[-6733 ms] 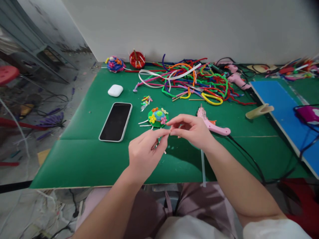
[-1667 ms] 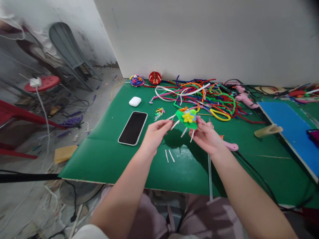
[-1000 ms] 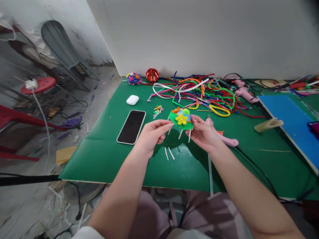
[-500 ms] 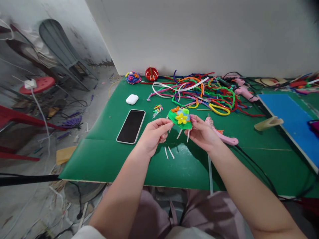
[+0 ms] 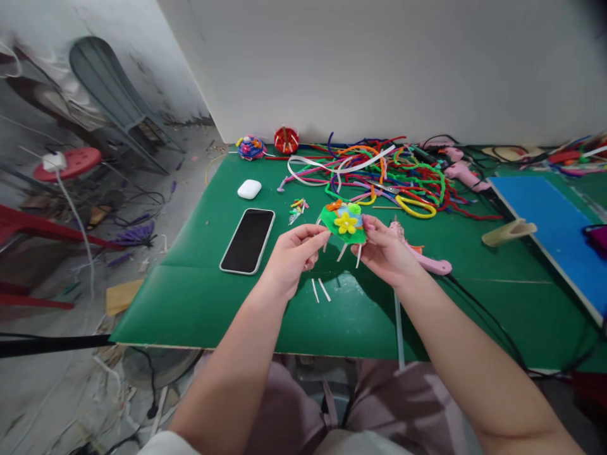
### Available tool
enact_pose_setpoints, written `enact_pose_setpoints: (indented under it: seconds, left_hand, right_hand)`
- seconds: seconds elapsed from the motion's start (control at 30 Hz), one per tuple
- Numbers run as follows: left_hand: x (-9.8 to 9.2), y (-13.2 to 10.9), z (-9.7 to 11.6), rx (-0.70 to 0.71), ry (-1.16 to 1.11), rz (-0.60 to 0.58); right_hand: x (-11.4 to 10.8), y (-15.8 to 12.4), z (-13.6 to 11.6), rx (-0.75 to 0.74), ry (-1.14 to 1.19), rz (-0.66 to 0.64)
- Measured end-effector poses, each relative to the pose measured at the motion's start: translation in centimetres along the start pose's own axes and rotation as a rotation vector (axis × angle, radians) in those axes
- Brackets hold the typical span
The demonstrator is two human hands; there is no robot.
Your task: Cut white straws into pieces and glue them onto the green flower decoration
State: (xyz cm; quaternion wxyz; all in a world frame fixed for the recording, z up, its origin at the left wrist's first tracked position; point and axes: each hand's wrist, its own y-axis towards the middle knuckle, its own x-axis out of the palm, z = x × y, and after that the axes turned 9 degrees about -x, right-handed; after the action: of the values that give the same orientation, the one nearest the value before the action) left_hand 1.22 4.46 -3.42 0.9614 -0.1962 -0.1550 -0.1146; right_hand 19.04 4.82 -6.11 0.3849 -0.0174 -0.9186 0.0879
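Observation:
Between my hands is a small pipe-cleaner umbrella top (image 5: 344, 236), green at the rim and blue higher up, with yellow, orange and light-green flowers on it. Thin white strips hang from its underside. My left hand (image 5: 298, 254) pinches the left edge between thumb and fingers. Gripping the right edge is my right hand (image 5: 386, 248), its fingers curled partly beneath. On the table below lie two loose white strips (image 5: 324, 289). A pink glue gun (image 5: 434, 263) with a clear glue stick rests just beyond my right hand, which partly hides it.
Behind my hands spreads a tangled heap of pipe cleaners (image 5: 365, 167) with yellow-handled scissors (image 5: 415, 206). A phone (image 5: 247, 241) and a white earbud case (image 5: 249, 189) lie left. A blue board (image 5: 545, 221) and bamboo piece (image 5: 509, 232) are right. Two finished-looking domes (image 5: 286, 140) stand at the back.
The view has shifted very slightly, and the flowered top is tilted a touch more towards me. Both hands keep their hold on it.

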Motion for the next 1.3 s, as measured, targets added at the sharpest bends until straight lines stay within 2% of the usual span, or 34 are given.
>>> enact_pose_setpoints:
  seconds: [0.47,0.63,0.7,0.77,0.87,0.93,0.97,1.03,1.17,1.3]
  left_hand:
    - [0.0,0.3,-0.5,-0.053,0.013,0.002]
    - [-0.1,0.8,-0.9,-0.117,0.038,-0.001]
    - [-0.2,0.9,-1.0,-0.147,0.083,0.046]
    - [-0.2,0.9,-1.1,-0.117,0.117,0.156]
    - [0.2,0.3,-1.0,0.063,0.116,0.351]
    - [0.8,-0.3,-1.0,0.230,0.186,0.401]
    - [1.1,-0.6,-1.0,0.265,0.274,0.368]
    - [1.6,-0.9,-1.2,0.243,0.388,0.292]
    - [2.3,-0.5,-2.0,0.140,0.283,0.208]
    - [2.5,0.0,-2.5,0.111,0.177,0.195]
  right_hand:
    - [-0.1,0.1,-0.2,-0.036,0.022,0.010]
    - [-0.3,0.2,-0.4,-0.079,0.007,0.035]
    - [-0.4,0.3,-0.6,-0.102,-0.002,0.045]
    - [-0.4,0.4,-0.7,-0.118,-0.006,0.055]
    - [-0.4,0.4,-0.8,-0.120,0.005,0.064]
    - [-0.3,0.4,-0.8,-0.116,0.021,0.061]
    - [-0.3,0.4,-0.8,-0.114,0.027,0.060]
    - [-0.2,0.4,-0.7,-0.113,0.031,0.058]
    - [0.0,0.2,-0.4,-0.107,0.006,0.049]
    - [0.1,0.1,-0.2,-0.100,-0.024,0.029]
